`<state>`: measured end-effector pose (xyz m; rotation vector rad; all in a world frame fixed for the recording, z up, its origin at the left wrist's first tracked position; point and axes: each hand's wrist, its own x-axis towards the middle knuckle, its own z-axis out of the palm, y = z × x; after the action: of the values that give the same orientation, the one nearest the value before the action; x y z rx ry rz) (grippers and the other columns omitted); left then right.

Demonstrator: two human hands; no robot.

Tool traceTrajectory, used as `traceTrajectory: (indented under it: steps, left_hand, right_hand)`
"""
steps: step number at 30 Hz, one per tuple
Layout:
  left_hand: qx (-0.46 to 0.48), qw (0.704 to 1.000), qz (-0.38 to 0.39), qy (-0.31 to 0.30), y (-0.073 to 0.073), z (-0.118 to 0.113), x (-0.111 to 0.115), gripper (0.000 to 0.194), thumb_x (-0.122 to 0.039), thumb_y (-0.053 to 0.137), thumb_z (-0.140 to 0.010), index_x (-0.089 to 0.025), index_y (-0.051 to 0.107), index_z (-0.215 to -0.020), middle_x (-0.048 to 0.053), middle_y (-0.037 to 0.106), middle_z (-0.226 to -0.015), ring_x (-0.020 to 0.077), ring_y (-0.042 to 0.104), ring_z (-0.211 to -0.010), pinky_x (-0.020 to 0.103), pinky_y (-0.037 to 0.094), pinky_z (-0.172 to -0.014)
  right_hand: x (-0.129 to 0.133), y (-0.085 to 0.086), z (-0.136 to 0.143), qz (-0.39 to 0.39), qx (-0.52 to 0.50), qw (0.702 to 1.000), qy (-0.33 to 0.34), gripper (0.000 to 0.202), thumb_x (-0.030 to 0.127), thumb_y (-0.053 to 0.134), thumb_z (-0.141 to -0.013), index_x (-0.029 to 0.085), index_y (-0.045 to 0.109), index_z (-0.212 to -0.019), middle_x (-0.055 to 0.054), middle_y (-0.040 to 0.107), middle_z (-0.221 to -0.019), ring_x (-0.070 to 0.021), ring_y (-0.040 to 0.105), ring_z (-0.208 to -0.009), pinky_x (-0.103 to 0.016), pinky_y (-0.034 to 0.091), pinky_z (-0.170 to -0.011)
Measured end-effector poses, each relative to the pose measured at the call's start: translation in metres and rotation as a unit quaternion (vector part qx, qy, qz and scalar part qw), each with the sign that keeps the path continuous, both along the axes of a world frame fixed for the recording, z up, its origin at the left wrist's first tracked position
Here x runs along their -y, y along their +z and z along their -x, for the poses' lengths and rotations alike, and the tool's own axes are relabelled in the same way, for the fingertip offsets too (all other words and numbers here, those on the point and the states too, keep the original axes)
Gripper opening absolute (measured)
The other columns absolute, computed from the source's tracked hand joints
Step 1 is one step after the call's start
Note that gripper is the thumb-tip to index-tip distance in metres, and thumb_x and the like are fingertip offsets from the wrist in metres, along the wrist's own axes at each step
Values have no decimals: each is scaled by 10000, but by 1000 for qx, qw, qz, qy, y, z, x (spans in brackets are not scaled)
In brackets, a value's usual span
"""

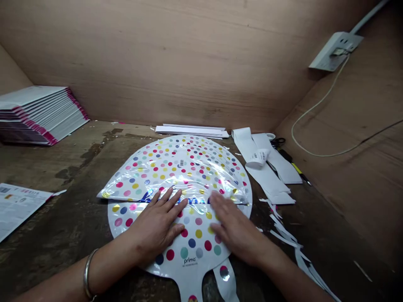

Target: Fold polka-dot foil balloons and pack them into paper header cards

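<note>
A white foil balloon (192, 243) with coloured dots and the word "prima" lies flat on the table, its neck toward me. Its upper part is folded, with more dotted foil layers (176, 159) fanned out behind the fold. My left hand (162, 220) rests with fingers spread on the foil, fingertips at the fold line. On the right side of the fold sits my right hand (231, 226), slightly blurred, fingers stretched out over the foil. Another dotted neck strip (225, 277) sticks out at the lower right. Blue lettering along the fold is partly covered by my hands.
A stack of folded white cards (44, 113) stands at the left, with a printed sheet (22, 205) nearer me. White label strips (267, 167), scissors (278, 141), a yellow-black cutter (297, 170) and paper offcuts (288, 233) lie at right. A power socket (336, 50) hangs above.
</note>
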<state>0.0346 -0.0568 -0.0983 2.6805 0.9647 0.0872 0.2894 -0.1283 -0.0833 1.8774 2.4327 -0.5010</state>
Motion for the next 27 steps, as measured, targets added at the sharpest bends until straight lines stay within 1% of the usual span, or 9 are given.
traceTrajectory:
  steps: [5, 7, 11, 14, 18, 20, 22, 24, 27]
  left_hand:
    - [19, 1000, 14, 1, 4, -5, 3, 567, -515, 361, -917, -299, 268, -1432, 57, 192, -1515, 307, 100, -1398, 543, 118, -1111]
    - [18, 1000, 13, 1, 7, -9, 4, 568, -503, 380, -912, -292, 279, -1430, 66, 199, -1514, 314, 113, -1396, 548, 127, -1106]
    - [6, 1000, 20, 3, 4, 12, -1, 611, -510, 415, -892, -274, 264, -1436, 66, 190, -1514, 298, 134, -1394, 525, 156, -1109]
    - [-23, 987, 2, 157, -4, 66, -6, 637, -499, 374, -901, -171, 273, -1438, 120, 198, -1502, 281, 173, -1388, 496, 189, -1112]
    - [-81, 918, -75, 381, -2, 117, 2, 666, -439, 373, -889, 0, 331, -1388, 237, 223, -1473, 349, 187, -1373, 527, 235, -1086]
    - [-48, 923, -147, 353, 6, 106, 7, 632, -406, 399, -884, -23, 347, -1383, 215, 203, -1489, 347, 157, -1382, 527, 204, -1100]
    - [14, 954, -186, 234, 15, 76, 8, 525, -354, 386, -906, -124, 380, -1378, 132, 248, -1498, 300, 185, -1387, 504, 179, -1120]
    - [56, 980, -151, 118, 19, 42, 5, 446, -305, 389, -916, -183, 425, -1344, 94, 389, -1438, 264, 331, -1331, 463, 248, -1107]
    - [77, 992, -74, 63, 15, 9, -5, 376, -302, 420, -912, -180, 497, -1259, 106, 562, -1260, 241, 524, -1143, 394, 416, -984]
  right_hand:
    - [14, 2, -67, -166, 102, 970, -146, 539, 334, 343, -912, 65, 380, -1378, -179, 285, -1474, -297, 217, -1376, -543, 228, -1094]
    - [7, 5, -54, -211, 74, 972, -77, 518, 286, 338, -911, 87, 373, -1387, -144, 283, -1483, -270, 188, -1387, -507, 243, -1105]
    - [-13, 1, -14, -107, -4, 994, 34, 483, 250, 325, -914, 142, 402, -1379, -105, 364, -1450, -230, 301, -1349, -452, 332, -1082]
    - [-23, -7, -9, -85, -24, 996, 18, 476, 262, 338, -905, 146, 440, -1355, -107, 391, -1432, -239, 349, -1325, -467, 333, -1081]
    - [-26, -8, -16, -88, -19, 996, 3, 476, 291, 382, -883, 142, 484, -1323, -106, 429, -1407, -246, 394, -1299, -454, 347, -1074]
    - [-28, -1, -11, -77, -5, 997, -7, 476, 294, 413, -871, 135, 498, -1311, -113, 448, -1394, -250, 415, -1285, -438, 351, -1070]
    - [-31, 9, -2, -58, 14, 998, -22, 460, 255, 451, -846, 144, 522, -1287, -115, 503, -1351, -257, 472, -1237, -425, 387, -1037]
    - [-36, 18, 7, -40, 31, 998, -36, 437, 181, 464, -822, 175, 550, -1251, -102, 575, -1275, -258, 539, -1158, -409, 435, -972]
    - [-43, 27, 11, -58, 53, 996, -33, 444, 80, 415, -820, 196, 561, -1223, -93, 603, -1227, -254, 557, -1110, -395, 440, -934]
